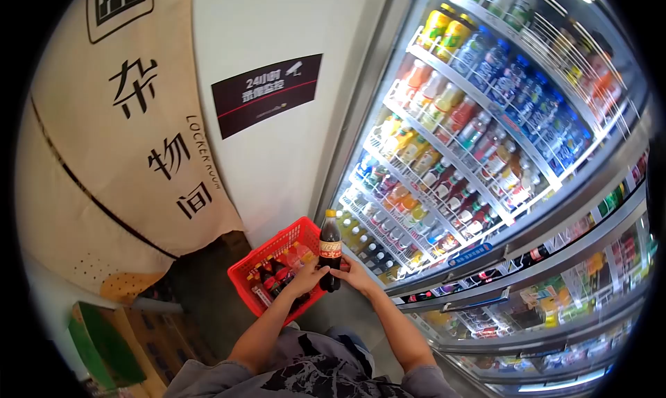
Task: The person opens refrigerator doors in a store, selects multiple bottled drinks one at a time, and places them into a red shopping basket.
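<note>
A dark cola bottle [331, 241] with a yellow cap and a gold-and-red label stands upright between my two hands. My left hand [311, 277] is closed around its lower left side. On the other side, my right hand [356, 273] grips the lower part of the bottle. Just left of and below the bottle is a red plastic shopping basket [243, 272]. Several bottles and packs lie inside it, among them dark drinks with red labels [272, 277] and a clear bottle [300, 254]. My forearms hide part of the basket's contents.
To the right stands a tall lit drinks fridge [409, 221] with several shelves of bottles, and more fridge doors [541, 297] curve along below it. A cloth curtain [139, 190] with printed characters hangs at left. Cardboard boxes [149, 335] stand at lower left, beside a green box [104, 349].
</note>
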`<control>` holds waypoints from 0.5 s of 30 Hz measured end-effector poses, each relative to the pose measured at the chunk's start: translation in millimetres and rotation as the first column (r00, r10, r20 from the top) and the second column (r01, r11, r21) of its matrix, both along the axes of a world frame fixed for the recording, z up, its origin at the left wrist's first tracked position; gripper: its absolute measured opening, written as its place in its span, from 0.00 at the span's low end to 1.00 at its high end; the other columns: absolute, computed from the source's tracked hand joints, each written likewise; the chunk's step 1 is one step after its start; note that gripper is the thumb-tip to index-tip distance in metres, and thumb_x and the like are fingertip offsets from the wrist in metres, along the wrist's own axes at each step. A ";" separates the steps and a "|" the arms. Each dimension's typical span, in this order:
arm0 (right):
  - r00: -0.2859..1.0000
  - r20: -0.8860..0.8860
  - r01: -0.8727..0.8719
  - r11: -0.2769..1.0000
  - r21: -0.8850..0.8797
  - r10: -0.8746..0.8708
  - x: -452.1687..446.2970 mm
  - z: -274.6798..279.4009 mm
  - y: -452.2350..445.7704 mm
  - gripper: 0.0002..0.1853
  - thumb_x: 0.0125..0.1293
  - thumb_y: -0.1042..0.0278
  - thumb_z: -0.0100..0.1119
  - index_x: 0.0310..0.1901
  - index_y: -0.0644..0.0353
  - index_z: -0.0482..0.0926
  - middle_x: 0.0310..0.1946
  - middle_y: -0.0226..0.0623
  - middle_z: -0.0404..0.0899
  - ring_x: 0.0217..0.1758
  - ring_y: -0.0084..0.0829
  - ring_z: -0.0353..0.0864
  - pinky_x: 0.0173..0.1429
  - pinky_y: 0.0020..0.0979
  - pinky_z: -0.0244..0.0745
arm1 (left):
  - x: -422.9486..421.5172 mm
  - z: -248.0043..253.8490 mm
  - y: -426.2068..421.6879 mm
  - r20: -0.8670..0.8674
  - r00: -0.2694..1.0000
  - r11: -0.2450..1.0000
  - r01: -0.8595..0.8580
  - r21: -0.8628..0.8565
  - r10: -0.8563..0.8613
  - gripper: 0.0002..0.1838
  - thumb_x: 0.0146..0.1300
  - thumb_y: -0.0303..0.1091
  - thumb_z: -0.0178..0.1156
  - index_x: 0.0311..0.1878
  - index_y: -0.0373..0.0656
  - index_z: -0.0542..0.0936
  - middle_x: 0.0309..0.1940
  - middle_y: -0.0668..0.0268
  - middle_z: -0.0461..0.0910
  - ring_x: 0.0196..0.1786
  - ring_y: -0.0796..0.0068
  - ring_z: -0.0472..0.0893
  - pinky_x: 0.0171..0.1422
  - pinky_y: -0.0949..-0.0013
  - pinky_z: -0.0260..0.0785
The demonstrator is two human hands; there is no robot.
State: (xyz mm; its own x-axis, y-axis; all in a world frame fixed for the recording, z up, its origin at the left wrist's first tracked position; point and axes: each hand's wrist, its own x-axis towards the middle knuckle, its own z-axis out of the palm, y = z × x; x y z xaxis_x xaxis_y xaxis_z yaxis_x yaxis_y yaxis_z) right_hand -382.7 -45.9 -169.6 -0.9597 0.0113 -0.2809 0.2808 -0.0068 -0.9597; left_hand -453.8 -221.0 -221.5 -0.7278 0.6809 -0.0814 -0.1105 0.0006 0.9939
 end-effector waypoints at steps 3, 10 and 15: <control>0.994 0.064 -0.085 0.996 0.026 0.083 -16.1 -14.2 -8.6 0.30 0.63 0.69 0.66 0.66 0.60 0.67 0.54 0.35 0.79 0.55 0.26 0.78 0.60 0.29 0.71 | -1.3 -21.2 -15.2 0.042 0.998 0.997 -0.044 0.058 0.042 0.23 0.71 0.31 0.54 0.67 0.36 0.66 0.55 0.59 0.77 0.56 0.70 0.78 0.61 0.67 0.70; 0.931 0.170 -0.334 0.941 0.044 0.323 -61.6 -88.4 -13.0 0.31 0.63 0.67 0.67 0.67 0.60 0.66 0.55 0.36 0.78 0.57 0.27 0.78 0.57 0.30 0.75 | 3.3 -57.7 -37.3 0.229 0.946 0.973 -0.225 -0.050 0.231 0.26 0.69 0.31 0.56 0.69 0.37 0.65 0.58 0.61 0.74 0.60 0.72 0.73 0.65 0.67 0.65; 0.872 0.172 -0.471 0.881 0.042 0.459 -89.6 -126.2 -1.7 0.35 0.64 0.68 0.65 0.70 0.57 0.62 0.55 0.36 0.78 0.56 0.27 0.78 0.58 0.30 0.74 | 1.8 -102.6 -22.0 0.164 0.901 0.915 -0.391 -0.098 0.403 0.24 0.68 0.31 0.57 0.66 0.39 0.69 0.51 0.59 0.78 0.50 0.69 0.79 0.57 0.65 0.71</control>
State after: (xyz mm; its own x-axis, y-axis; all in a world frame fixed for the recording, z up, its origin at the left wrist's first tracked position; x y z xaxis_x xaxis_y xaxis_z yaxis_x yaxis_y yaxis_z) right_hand -472.3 -47.6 -295.8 -0.8050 -0.3972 -0.4407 0.3748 0.2353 -0.8967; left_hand -452.0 -242.9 -324.1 -0.9065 0.3282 -0.2655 -0.2877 -0.0200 0.9575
